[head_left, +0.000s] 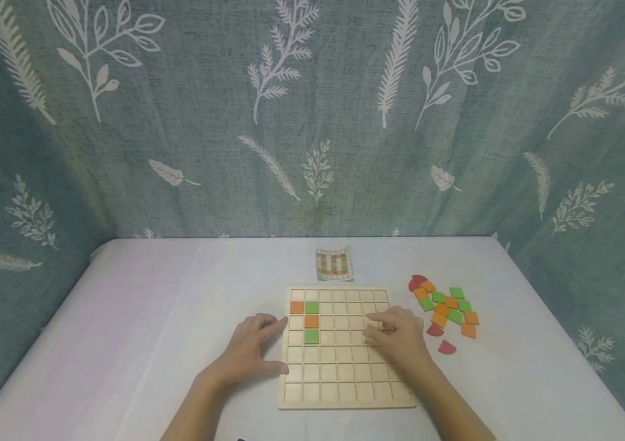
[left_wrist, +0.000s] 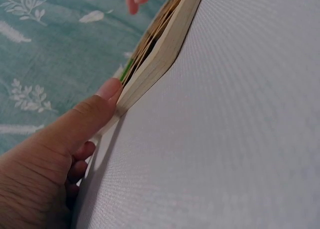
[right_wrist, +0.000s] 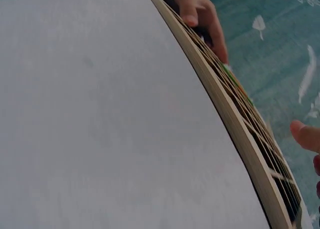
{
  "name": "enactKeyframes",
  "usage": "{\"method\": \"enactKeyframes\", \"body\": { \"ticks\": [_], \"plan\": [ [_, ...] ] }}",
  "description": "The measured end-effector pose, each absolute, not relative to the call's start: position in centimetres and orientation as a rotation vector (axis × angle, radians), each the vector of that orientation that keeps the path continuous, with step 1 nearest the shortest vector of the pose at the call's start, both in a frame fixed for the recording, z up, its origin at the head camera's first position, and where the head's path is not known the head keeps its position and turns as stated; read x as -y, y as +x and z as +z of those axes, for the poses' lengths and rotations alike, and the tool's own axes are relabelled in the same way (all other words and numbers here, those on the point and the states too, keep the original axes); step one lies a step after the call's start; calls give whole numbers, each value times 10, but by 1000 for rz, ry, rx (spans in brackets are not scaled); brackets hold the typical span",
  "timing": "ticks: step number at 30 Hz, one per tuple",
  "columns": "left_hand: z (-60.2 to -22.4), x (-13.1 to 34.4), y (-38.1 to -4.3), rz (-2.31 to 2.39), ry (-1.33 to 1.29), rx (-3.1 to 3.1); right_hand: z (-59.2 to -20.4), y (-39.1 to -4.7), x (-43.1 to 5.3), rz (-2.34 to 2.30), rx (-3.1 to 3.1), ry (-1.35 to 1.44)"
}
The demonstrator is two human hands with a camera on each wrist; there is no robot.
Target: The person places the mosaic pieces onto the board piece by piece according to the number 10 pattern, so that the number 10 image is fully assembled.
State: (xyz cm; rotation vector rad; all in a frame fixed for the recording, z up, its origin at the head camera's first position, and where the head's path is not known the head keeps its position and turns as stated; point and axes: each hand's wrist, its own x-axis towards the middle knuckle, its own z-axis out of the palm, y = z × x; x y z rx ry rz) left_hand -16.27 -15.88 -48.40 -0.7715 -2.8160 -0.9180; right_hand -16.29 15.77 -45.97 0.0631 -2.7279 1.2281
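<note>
A pale wooden grid board (head_left: 347,392) lies on the white table. Four-sided tiles sit in its upper left cells: an orange tile (head_left: 296,307), a green tile (head_left: 311,307), and below that one another orange tile (head_left: 311,321) and green tile (head_left: 311,336). My left hand (head_left: 249,349) rests at the board's left edge, thumb and forefinger spread and touching it; the left wrist view shows the thumb (left_wrist: 107,91) against the rim. Over the board's right side hovers my right hand (head_left: 397,337), thumb and forefinger apart, with nothing visible between them.
Right of the board lies a loose cluster of orange and green tiles (head_left: 454,316) with several red quarter-round pieces (head_left: 447,347). Behind the board is a small card (head_left: 334,264) printed with a coloured grid pattern. A green leaf-patterned curtain (head_left: 312,122) surrounds the table's back and sides.
</note>
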Motion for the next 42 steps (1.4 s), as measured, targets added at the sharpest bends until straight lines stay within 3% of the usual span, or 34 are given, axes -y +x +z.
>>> {"method": "enactKeyframes", "body": {
  "ticks": [19, 27, 42],
  "plan": [
    [-483, 156, -163, -916, -772, 2806, -461, -147, -259, 1065, 2768, -241],
    [-481, 157, -162, -907, -765, 2818, -462, -139, -299, 974, 2832, -491],
    [-481, 157, -160, -907, -758, 2812, -471, -139, -322, 857, 2856, -388]
  ]
}}
